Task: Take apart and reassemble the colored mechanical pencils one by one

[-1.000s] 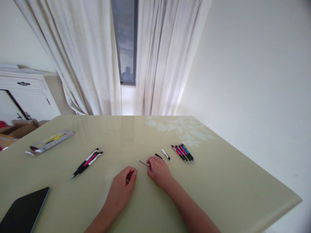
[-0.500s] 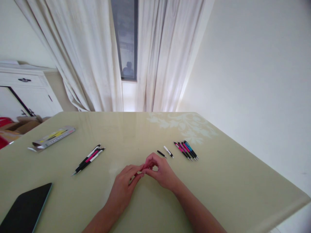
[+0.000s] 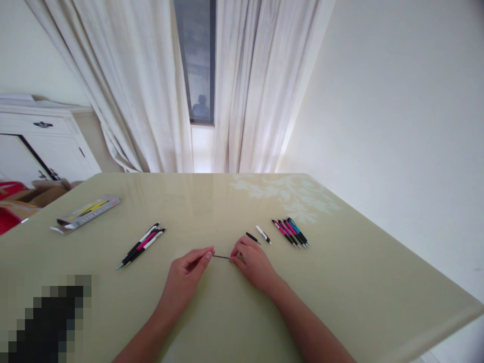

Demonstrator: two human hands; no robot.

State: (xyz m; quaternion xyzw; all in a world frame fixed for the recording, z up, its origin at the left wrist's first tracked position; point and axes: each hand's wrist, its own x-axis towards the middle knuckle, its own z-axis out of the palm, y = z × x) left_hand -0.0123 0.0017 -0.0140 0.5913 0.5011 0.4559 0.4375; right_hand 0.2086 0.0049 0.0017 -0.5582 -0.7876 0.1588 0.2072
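Observation:
Between my hands stretches a thin dark pen refill (image 3: 221,257), roughly level, just over the table. My left hand (image 3: 191,267) pinches its left end with thumb and fingertips. At the other end, the fingers of my right hand (image 3: 251,259) are closed on it; that tip is hidden by them. Just beyond my right hand lie a black pen part (image 3: 252,237) with a narrow tip and a white pen barrel part (image 3: 263,234) with a black end.
Several assembled pens (image 3: 290,233), pink, purple and blue, lie in a row at the right. Another bunch of pens (image 3: 141,245) lies at the left, with an opened pen box (image 3: 88,213) behind it. A dark flat object (image 3: 49,322), pixelated, is at the near left.
My hands were together at the fingertips; now they are apart, my left hand having moved left. The thin refill shows between them.

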